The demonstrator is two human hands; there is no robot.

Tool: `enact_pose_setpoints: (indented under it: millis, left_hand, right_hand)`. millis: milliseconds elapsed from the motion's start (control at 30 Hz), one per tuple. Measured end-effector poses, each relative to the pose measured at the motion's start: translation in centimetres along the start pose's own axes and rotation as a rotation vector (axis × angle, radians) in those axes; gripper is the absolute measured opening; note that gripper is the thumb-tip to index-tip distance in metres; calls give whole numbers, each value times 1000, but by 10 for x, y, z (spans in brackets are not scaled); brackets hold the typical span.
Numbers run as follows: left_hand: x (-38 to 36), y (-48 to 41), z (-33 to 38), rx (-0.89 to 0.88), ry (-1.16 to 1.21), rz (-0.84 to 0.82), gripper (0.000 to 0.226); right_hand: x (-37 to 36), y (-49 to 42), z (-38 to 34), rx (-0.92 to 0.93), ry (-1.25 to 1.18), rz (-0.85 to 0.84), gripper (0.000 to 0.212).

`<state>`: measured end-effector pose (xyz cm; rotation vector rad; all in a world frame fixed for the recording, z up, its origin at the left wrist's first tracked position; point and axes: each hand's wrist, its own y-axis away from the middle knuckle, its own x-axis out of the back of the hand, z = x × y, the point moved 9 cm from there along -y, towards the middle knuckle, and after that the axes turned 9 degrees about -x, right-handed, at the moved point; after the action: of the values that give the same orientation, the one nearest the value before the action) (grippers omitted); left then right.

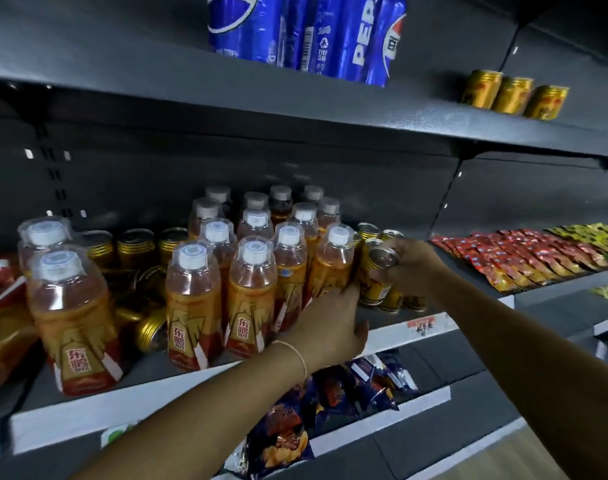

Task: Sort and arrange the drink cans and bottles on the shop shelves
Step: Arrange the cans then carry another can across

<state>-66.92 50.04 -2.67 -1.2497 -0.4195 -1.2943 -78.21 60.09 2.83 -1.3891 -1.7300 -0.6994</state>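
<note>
Middle shelf: the dark grey metal shelf with a white price strip (396,336) carries a block of orange plastic bottles with white caps (257,289), in rows front to back.

Left hand (333,323): the fingers are extended and held together, pressed against the side of the front-right bottle. The thumb is spread apart, above the shelf edge.

Right hand (415,268): the fingers are curled round a gold metal can with a silver top (378,275). The can is tilted, top toward the bottles, just beside the right end of the block and among standing gold cans (404,299). Whether its base touches the shelf cannot be told.

More gold cans (136,247) stand behind the bottles on the left, and some lie on their sides.
</note>
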Motion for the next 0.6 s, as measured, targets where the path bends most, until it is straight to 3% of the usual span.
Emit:
enact_pose_setpoints:
  millis: [267, 333, 467, 600]
  left_hand:
    - [-17, -8, 2, 166, -98, -45, 59]
    - [-20, -7, 1, 205, -109, -41, 63]
    - [-22, -10, 2, 242, -140, -24, 64]
    - [-25, -13, 0, 286, -164, -16, 73]
  right_hand:
    - [-10, -53, -1, 154, 40, -29, 21]
    - [-18, -63, -3, 192, 150, -37, 26]
    - [-32, -77, -5, 263, 457, 30, 58]
    - [-48, -88, 3, 239, 563, -18, 58]
